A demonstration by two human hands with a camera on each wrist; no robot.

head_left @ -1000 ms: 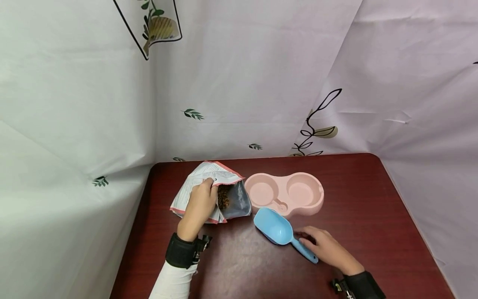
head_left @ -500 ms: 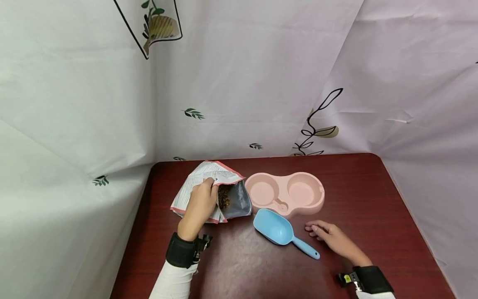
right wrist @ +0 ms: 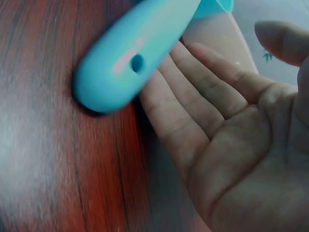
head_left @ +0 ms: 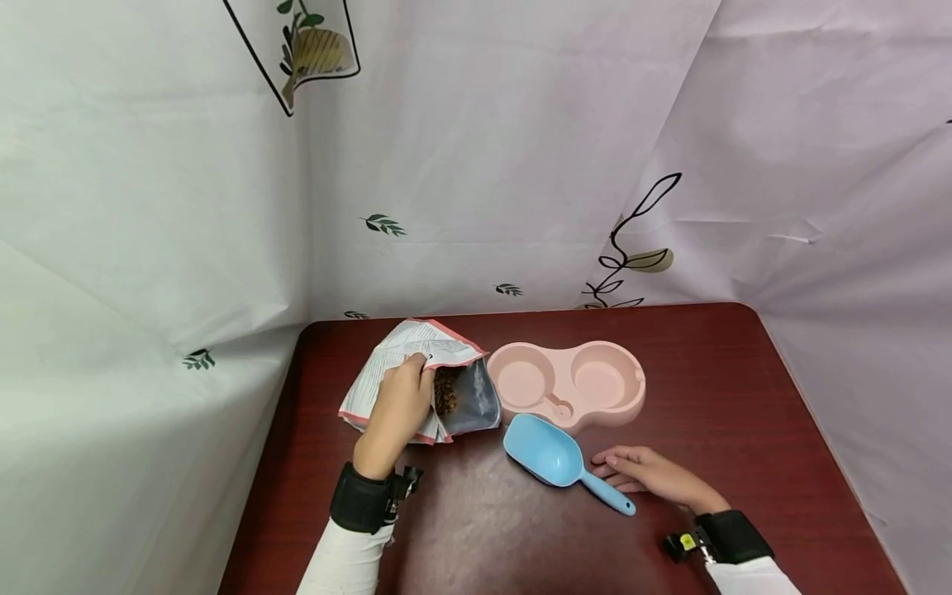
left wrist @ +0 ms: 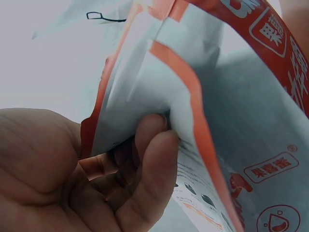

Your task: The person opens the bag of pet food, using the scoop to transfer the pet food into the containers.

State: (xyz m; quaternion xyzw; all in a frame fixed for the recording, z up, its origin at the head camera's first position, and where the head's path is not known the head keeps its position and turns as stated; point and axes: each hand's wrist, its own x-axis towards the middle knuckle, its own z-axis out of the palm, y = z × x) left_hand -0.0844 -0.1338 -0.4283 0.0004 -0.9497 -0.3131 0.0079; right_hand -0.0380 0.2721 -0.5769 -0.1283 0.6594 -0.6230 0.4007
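Observation:
A white food bag [head_left: 394, 355] with red edging lies at the left of the table, its mouth facing right and brown kibble [head_left: 445, 392] showing inside. My left hand [head_left: 402, 402] grips the upper edge of that mouth; in the left wrist view the curled fingers [left wrist: 154, 169] pinch the bag's wall. A light blue scoop [head_left: 549, 453] lies on the table, handle toward the lower right. Beside the handle [right wrist: 130, 58] is my right hand [head_left: 654, 477], palm turned to it, with fingers straight and reaching partly under it.
Behind the scoop stands a pink double bowl [head_left: 587, 376] with two round hollows, close against the bag's mouth. The dark red table [head_left: 744, 397] has white patterned cloth [head_left: 476, 165] behind it and at both sides.
My right hand drew away to the right from the scoop's handle, then came back left to it. The handle end shifted slightly. My left hand and the bag stay put.

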